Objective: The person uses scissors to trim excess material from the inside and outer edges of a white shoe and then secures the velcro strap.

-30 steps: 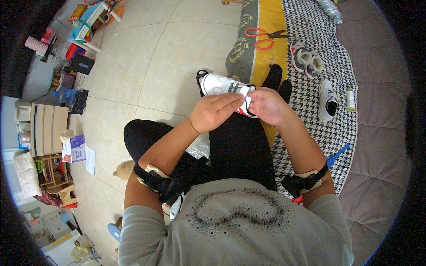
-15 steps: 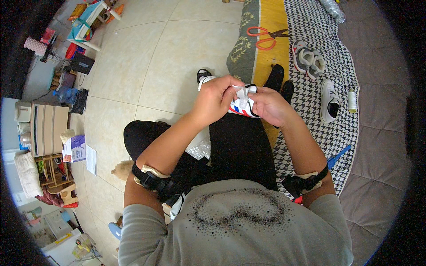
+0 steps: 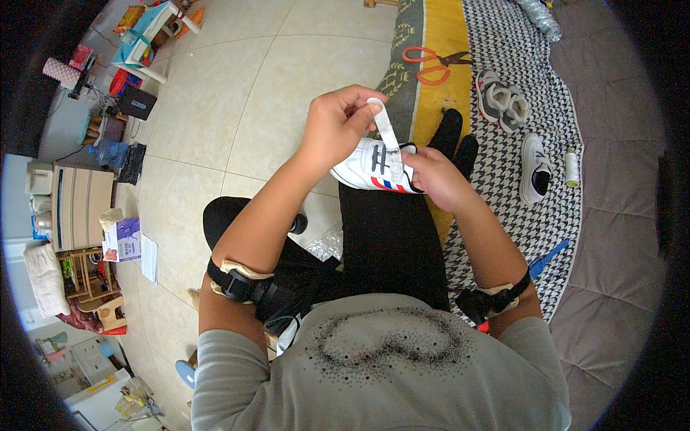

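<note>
A white child's sneaker [image 3: 361, 169] with dark laces and red and blue stripes rests over my lap. My left hand [image 3: 336, 122] is closed, its thumb and fingers pinching the end of the shoe's white strap [image 3: 387, 131]. That strap stands raised off the shoe, its underside facing up. My right hand [image 3: 440, 176] grips the sneaker by its ankle opening, thumb near the base of the strap. Part of the heel is hidden behind the right hand.
On the checked cloth [image 3: 496, 172] at the right lie grey-and-white shoes [image 3: 501, 100], another white sneaker [image 3: 535, 169], a thread spool [image 3: 572, 169] and a blue tool [image 3: 550, 260]. Red-handled scissors [image 3: 435, 65] lie farther off. Furniture and boxes line the left side.
My left hand has moved up and slightly left, drawing the strap upright off the shoe. The shoe's laces and stripes now show more. My right hand still holds near the ankle opening.
</note>
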Demonstrator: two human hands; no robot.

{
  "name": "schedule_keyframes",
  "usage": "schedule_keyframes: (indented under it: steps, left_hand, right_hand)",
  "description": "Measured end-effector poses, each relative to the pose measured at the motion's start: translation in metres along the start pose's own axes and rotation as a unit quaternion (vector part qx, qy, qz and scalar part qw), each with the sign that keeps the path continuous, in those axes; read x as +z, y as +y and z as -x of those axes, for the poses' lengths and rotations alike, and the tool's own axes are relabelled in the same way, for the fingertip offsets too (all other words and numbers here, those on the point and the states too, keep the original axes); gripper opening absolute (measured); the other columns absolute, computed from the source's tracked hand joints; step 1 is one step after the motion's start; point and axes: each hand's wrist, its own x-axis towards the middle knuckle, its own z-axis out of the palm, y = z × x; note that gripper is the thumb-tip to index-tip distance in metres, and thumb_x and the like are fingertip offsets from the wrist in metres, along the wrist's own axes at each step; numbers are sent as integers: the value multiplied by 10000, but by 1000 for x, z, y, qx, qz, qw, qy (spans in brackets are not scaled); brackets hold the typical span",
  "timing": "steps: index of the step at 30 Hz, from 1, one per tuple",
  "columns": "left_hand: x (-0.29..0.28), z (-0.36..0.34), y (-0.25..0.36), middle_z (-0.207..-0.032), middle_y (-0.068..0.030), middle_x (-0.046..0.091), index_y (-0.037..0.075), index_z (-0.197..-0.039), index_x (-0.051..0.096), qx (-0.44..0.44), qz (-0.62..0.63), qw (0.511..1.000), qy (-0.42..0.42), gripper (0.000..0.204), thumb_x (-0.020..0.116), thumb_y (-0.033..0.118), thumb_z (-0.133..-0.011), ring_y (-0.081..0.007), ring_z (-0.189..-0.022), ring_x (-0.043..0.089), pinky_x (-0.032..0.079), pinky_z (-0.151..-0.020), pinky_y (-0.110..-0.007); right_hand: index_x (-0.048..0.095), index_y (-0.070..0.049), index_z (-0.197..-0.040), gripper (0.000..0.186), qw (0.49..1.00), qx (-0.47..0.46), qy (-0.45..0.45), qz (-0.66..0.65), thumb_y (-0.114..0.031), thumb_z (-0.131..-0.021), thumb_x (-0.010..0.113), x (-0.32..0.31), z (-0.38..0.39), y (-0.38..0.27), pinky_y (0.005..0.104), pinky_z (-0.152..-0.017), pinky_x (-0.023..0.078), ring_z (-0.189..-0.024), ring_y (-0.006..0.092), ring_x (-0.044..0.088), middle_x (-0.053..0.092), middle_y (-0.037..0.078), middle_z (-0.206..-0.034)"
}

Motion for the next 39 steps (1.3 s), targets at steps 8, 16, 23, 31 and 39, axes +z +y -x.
schedule_keyframes:
  steps: [8, 16, 23, 31, 39]
  left_hand:
    - [-11, -6, 8, -720, -38, 618, 28, -963, 611, -110, 89, 990, 20, 139, 578, 58, -831, -71, -604, 549, 453, -554, -197]
    - [-14, -5, 2, -708, -32, 612, 40, -949, 607, -184, 123, 975, 6, 128, 547, 75, -842, -83, -605, 568, 459, -565, -207]
    - [-28, 2, -1, -876, -51, 607, 39, -1064, 565, -177, 139, 968, -114, 243, 536, 28, -823, -98, -735, 573, 476, -683, -228]
    - [-35, 8, 22, -1071, -41, 562, 98, -1140, 545, 43, -96, 974, -202, 566, 715, -25, -614, -184, -939, 547, 450, -812, -311]
    - [-28, -1, 12, -822, -58, 645, 46, -885, 647, 56, -162, 955, -241, 244, 728, 49, -655, -169, -787, 596, 469, -724, -285]
  right_hand:
    - [506, 23, -902, 236, 899, -245, 186, 311, -205, -848, 534, 22, 18, -14, 379, -643, 435, -701, 329, 568, 557, 176, -744]
    - [500, -31, -1052, 356, 785, -442, 171, 399, -175, -761, 646, 33, 5, -9, 343, -665, 447, -777, 269, 575, 543, 164, -884]
    - [581, -19, -869, 161, 919, -275, 75, 272, -175, -828, 584, 16, -7, 2, 291, -554, 426, -588, 171, 563, 587, 104, -658]
    - [574, -15, -791, 219, 941, -209, -21, 266, -216, -861, 522, 12, -6, -14, 274, -542, 396, -576, 108, 498, 539, 55, -612]
    - [565, -12, -756, 246, 922, -222, -84, 306, -228, -863, 517, 10, -8, -21, 276, -532, 382, -567, 114, 473, 523, 53, -597]
